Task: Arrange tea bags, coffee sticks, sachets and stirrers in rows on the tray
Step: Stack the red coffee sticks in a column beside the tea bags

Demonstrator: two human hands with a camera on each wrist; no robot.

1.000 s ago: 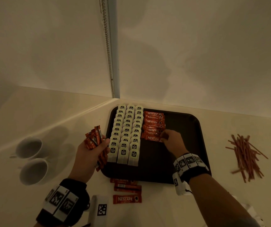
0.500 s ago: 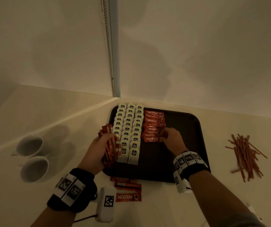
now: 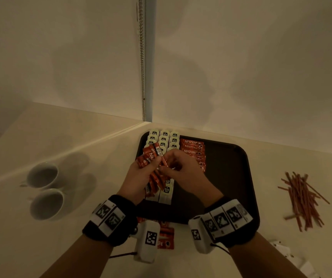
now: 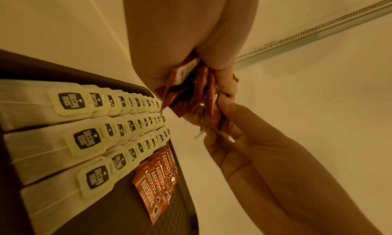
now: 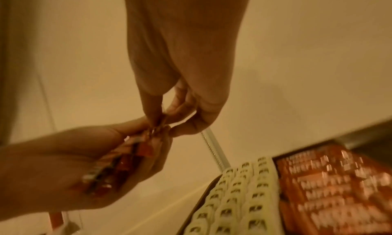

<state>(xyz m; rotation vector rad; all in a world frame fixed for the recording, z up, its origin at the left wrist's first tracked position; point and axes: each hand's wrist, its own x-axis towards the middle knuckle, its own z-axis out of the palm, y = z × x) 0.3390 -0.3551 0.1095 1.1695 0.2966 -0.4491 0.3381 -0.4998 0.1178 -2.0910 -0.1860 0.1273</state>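
Note:
A dark tray (image 3: 241, 177) holds three rows of white tea bags (image 3: 164, 135) (image 4: 84, 138) (image 5: 237, 205) on its left and a row of red coffee sticks (image 3: 193, 146) (image 4: 156, 186) (image 5: 331, 188) beside them. Above the tea bags my left hand (image 3: 139, 177) (image 5: 63, 163) grips a fanned bundle of red coffee sticks (image 3: 151, 155) (image 4: 191, 96) (image 5: 118, 168). My right hand (image 3: 181, 169) (image 4: 244, 146) (image 5: 176, 117) meets it and pinches the end of one stick in that bundle.
Two white cups (image 3: 44, 189) stand left of the tray. A loose pile of brown stirrers (image 3: 303, 199) lies to the right. More red coffee sticks (image 3: 166, 235) lie on the counter in front of the tray. Walls close the corner behind.
My left hand carried the bundle rightward over the tea bags. My right hand left the coffee row on the tray and came across to pinch a stick in the bundle.

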